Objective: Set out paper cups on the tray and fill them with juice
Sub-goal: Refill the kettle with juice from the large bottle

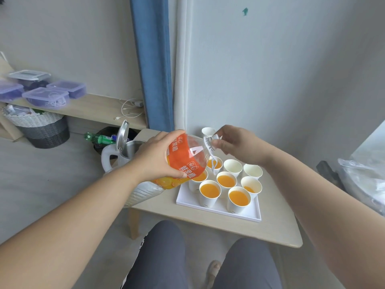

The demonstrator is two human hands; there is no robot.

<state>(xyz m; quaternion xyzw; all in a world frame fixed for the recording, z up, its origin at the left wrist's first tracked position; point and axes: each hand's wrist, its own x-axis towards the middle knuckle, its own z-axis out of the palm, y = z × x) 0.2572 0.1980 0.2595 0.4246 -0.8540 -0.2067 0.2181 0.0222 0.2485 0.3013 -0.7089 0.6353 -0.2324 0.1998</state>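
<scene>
A white tray [218,211] on the small table holds several white paper cups. Several of them hold orange juice, such as the front cup [210,190]; two at the back right, like the cup [232,166], look empty. My left hand [160,156] grips the orange-labelled juice bottle [183,159], tipped with its neck down over a back-left cup [215,163] that has juice in it. My right hand [237,142] holds the bottle's white neck and cap area [209,146]. One more paper cup [208,132] stands off the tray by the wall.
An electric kettle [123,151] with its lid up stands at the table's left end [145,205]. A green bottle [100,138], a woven basket [41,126] and a shelf with plastic boxes [45,97] lie to the left. My knees [164,257] are below the table edge.
</scene>
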